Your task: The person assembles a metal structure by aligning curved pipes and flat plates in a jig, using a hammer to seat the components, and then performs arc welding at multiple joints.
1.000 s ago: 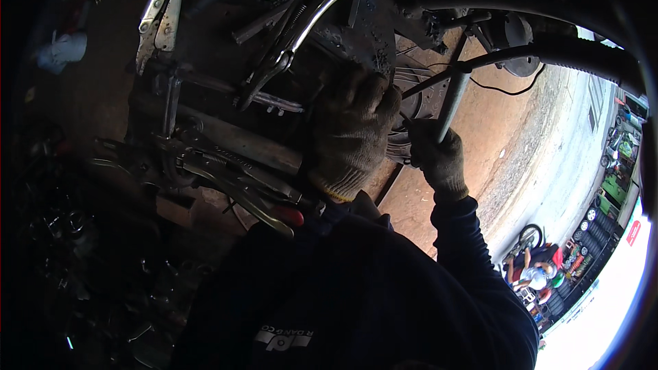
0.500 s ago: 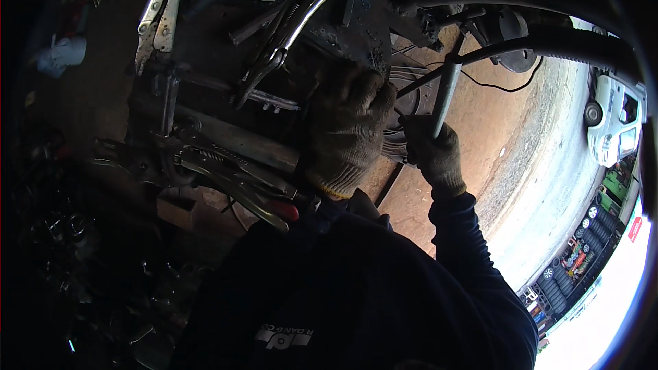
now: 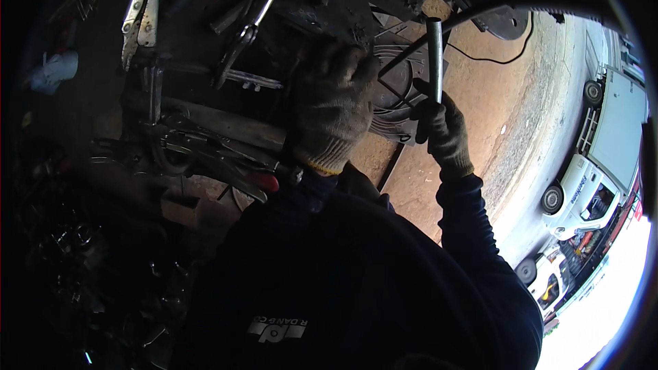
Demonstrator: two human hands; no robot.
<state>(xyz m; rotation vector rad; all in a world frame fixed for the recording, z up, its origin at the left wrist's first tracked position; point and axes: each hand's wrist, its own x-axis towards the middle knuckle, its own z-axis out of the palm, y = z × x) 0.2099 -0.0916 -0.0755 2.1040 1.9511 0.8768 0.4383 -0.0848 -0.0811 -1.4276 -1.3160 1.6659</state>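
My left hand [image 3: 334, 106], in a dirty knitted work glove, is closed over the dark work area, knuckles up. Whatever sits inside its fingers is hidden. To its right my right hand [image 3: 445, 136], gloved too, is wrapped around the lower end of a straight silver metal rod [image 3: 435, 55]. The rod stands nearly upright in view, and its upper part crosses a thin dark bar [image 3: 473, 15]. Left of my left hand lie locking pliers [image 3: 236, 55] with a long shiny handle, a thick metal pipe [image 3: 229, 125] and more locking pliers [image 3: 223, 157].
A red-handled tool [image 3: 262, 180] lies near my left wrist. Beyond my hands is a coil of dark strips [image 3: 396, 89] on the brown ground. More locking pliers [image 3: 142, 10] stand at the upper left. A white truck [image 3: 596, 157] is on the road to the right.
The rod has swung from a rightward lean to nearly upright as my right hand shifted slightly right. My left hand stays closed in place. A truck has come into view on the road.
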